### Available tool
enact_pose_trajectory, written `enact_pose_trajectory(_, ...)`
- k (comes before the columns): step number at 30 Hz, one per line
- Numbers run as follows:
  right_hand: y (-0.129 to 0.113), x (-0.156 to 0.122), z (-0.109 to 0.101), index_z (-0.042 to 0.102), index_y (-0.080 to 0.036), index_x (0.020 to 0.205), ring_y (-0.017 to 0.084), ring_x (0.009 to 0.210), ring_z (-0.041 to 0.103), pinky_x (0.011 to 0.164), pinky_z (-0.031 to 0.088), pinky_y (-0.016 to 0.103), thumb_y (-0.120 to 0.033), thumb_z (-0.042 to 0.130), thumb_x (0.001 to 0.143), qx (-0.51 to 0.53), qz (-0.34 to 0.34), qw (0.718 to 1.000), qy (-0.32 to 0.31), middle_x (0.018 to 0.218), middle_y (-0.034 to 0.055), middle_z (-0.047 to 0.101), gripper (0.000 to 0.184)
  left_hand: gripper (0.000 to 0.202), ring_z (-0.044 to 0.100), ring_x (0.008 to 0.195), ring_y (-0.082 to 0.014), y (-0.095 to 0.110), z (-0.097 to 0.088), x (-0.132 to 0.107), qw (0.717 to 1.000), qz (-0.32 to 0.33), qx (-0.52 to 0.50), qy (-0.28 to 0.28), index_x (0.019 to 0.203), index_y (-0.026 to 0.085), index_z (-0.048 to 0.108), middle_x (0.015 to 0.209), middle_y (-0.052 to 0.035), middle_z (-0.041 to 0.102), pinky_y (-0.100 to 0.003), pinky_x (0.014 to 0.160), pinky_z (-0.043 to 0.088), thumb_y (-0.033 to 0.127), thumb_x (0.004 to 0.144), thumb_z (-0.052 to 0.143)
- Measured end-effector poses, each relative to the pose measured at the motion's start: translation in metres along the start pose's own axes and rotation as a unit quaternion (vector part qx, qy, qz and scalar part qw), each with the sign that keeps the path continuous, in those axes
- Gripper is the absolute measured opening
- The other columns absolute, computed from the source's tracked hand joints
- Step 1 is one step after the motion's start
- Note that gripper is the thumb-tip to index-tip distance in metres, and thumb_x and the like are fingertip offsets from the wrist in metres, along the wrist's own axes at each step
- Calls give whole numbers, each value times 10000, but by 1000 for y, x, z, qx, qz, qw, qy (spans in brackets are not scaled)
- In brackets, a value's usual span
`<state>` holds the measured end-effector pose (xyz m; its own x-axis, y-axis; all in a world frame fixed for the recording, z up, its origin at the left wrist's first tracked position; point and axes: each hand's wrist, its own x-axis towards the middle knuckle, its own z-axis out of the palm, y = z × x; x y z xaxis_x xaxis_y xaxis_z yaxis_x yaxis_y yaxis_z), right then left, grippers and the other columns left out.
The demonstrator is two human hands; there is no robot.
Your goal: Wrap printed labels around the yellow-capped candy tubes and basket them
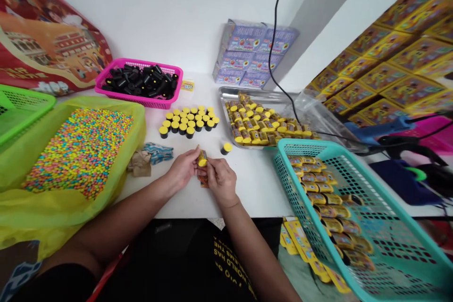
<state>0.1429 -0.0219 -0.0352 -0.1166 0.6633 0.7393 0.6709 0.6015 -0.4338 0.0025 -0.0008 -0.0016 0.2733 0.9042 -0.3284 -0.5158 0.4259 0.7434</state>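
Note:
Between both hands, close to the table's front, is a small canister (203,158) with a yellow cap and a printed yellow label. My left hand (184,168) grips it from the left, and my right hand (221,178) pinches it from the right. Under the hands a small orange printed piece (203,180) lies on the table, partly covered. One black canister with a yellow cap (226,148) stands alone to the right of the hands. Behind them, several more yellow-capped canisters (190,123) stand upright in a group. A crumpled blue-and-brown cloth (157,153) lies left of my left hand.
Colourful candies fill a yellow-lined bin (139,122) at left. A pink basket (166,103) holds black canisters. At right are a metal tray (225,104) and a teal basket (389,198) of labelled canisters. Purple boxes (244,59) and yellow boxes (389,56) are stacked behind; a black cable (274,42) hangs down.

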Motion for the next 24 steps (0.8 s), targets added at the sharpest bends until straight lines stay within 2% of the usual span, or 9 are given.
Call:
enact_pose_trajectory(4, 1, -2, 1, 615, -171, 1049, 165, 735, 623, 647, 543, 279, -146, 487, 910, -61, -34, 997, -12, 867, 69, 663, 191, 379, 623, 560, -153, -2, -4, 5, 999, 29, 18, 15, 811, 119, 611, 681, -42, 635, -294, 534, 550, 422, 676, 794)
enact_pose_trajectory(9, 1, -4, 4, 594, -148, 1047, 169, 712, 591, 624, 519, 280, -120, 468, 899, -104, -59, 993, -13, 826, 68, 629, 197, 418, 608, 508, -139, 1, -3, 2, 995, 59, 71, 43, 784, 130, 591, 634, -20, 625, -249, 460, 507, 453, 637, 811)
enact_pose_trajectory(13, 0, -4, 5, 559, -167, 1001, 176, 678, 561, 572, 493, 282, -136, 476, 895, -98, -48, 994, 1, 762, 40, 579, 138, 450, 573, 441, -124, 4, 2, -4, 991, 72, 101, 55, 785, 154, 540, 591, 4, 618, -224, 401, 452, 431, 594, 838)
enact_pose_trajectory(17, -3, -4, 4, 540, -184, 982, 174, 689, 570, 592, 506, 287, -132, 497, 891, -82, -34, 996, 27, 771, 35, 579, 113, 429, 552, 397, -127, 3, 4, -7, 992, 69, 97, 49, 773, 172, 502, 542, 19, 600, -215, 372, 406, 378, 596, 834)
enact_pose_trajectory(21, -6, -4, 0, 554, -202, 1049, 173, 737, 600, 650, 540, 297, -135, 497, 901, -55, -25, 998, 33, 834, 46, 628, 172, 399, 532, 382, -120, 4, 2, -6, 990, 86, 93, 61, 866, 169, 550, 538, 37, 591, -212, 362, 374, 360, 623, 802)
enact_pose_trajectory(24, -6, -3, -2, 556, -196, 1118, 172, 756, 614, 671, 556, 307, -139, 484, 908, -41, -25, 999, 12, 875, 58, 649, 229, 375, 496, 371, -92, 7, 1, -7, 984, 109, 123, 65, 826, 154, 591, 527, 38, 573, -201, 361, 339, 380, 616, 805)
